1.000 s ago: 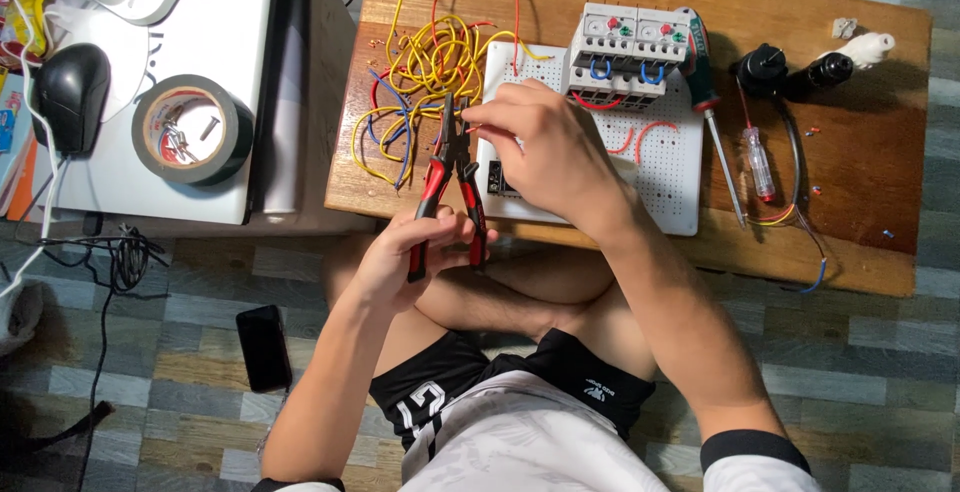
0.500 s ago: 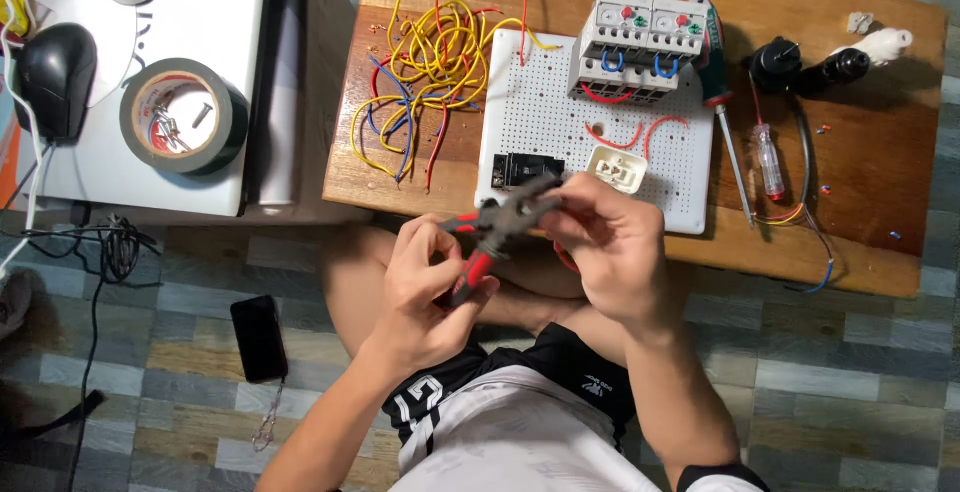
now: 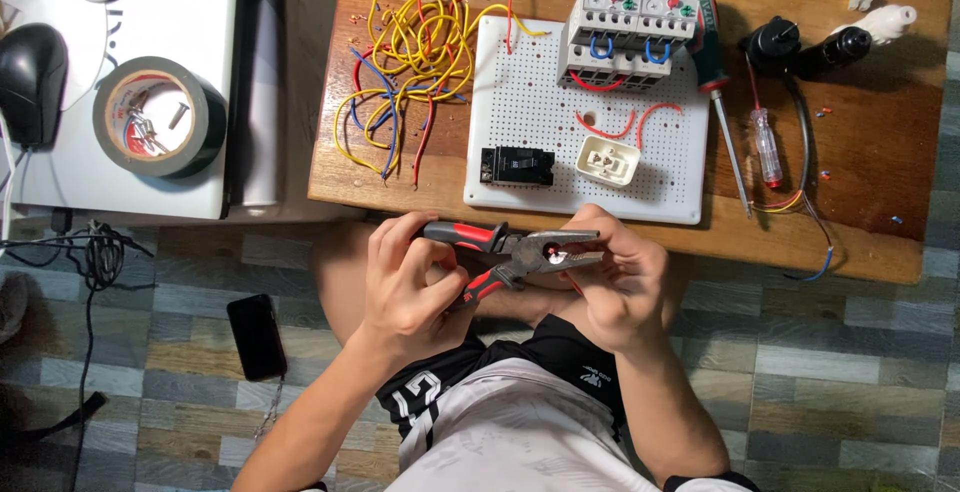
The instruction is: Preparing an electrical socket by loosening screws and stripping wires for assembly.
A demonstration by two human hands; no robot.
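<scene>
Your left hand (image 3: 405, 282) has its grip clenched around the red-and-black handles of a pair of pliers (image 3: 510, 250), held level just below the near edge of the wooden tabletop (image 3: 870, 152) and above your lap. Your right hand (image 3: 615, 287) meets the tool from the other side, fingertips pinched at the metal nose of the pliers; whether anything small sits between those fingers cannot be told from this angle.

Just beyond your hands, a white perforated board (image 3: 520, 82) lies flat on the tabletop. On it sit a small black switch block (image 3: 517, 165) and, just beside that, a cream-coloured socket (image 3: 608, 160), with short red wire loops (image 3: 625, 122) between them and a grey block of breakers (image 3: 628, 27) at the far edge. A screwdriver with a red-and-green handle (image 3: 712, 62) lies along the board's right side, and a slim tester screwdriver (image 3: 768, 144) rests near it on the wood. Two black cylindrical parts (image 3: 805, 47) stand at the far right corner.

To the left of the board sprawls a loose tangle of yellow, red and blue wires (image 3: 410, 62). Further left, on a white surface (image 3: 200, 72), a roll of dark tape (image 3: 158, 117) holds a few screws, with a black computer mouse (image 3: 30, 82) beside it. A dark phone (image 3: 257, 336) lies on the tiled floor (image 3: 850, 372) near your left forearm.
</scene>
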